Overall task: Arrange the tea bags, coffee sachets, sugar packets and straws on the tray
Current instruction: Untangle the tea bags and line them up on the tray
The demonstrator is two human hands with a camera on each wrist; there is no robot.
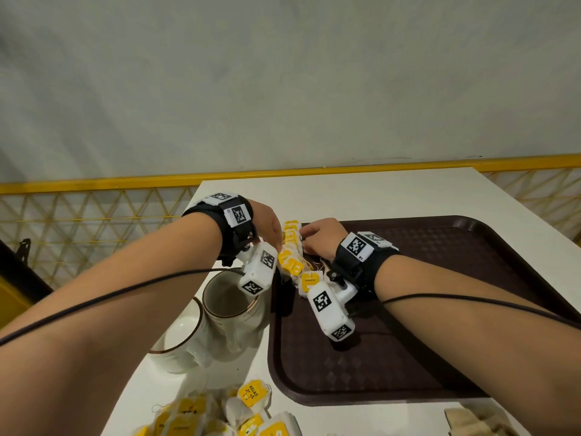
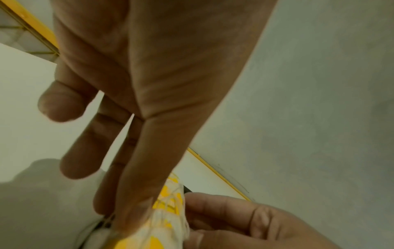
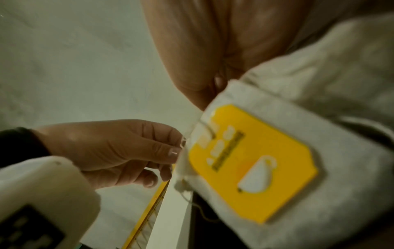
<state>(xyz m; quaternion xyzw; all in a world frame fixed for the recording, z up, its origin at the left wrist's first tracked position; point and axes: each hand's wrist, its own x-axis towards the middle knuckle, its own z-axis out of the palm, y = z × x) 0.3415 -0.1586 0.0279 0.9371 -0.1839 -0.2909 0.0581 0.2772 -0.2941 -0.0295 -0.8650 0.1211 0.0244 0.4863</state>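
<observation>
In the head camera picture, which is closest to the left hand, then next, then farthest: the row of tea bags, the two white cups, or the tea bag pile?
1. Row of yellow-tagged tea bags, touching the left hand.
2. Two white ceramic cups, nearer the camera.
3. Loose pile of yellow-tagged tea bags, bottom edge.

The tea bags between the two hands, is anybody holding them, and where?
Both hands touch the row of tea bags at its far end: left hand with straight fingers, right hand with curled fingers. A real grip cannot be told.

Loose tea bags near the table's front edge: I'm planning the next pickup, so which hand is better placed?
Probably left: the loose yellow-tagged tea bags lie under the left hand's forearm, off the brown plastic tray.
</observation>
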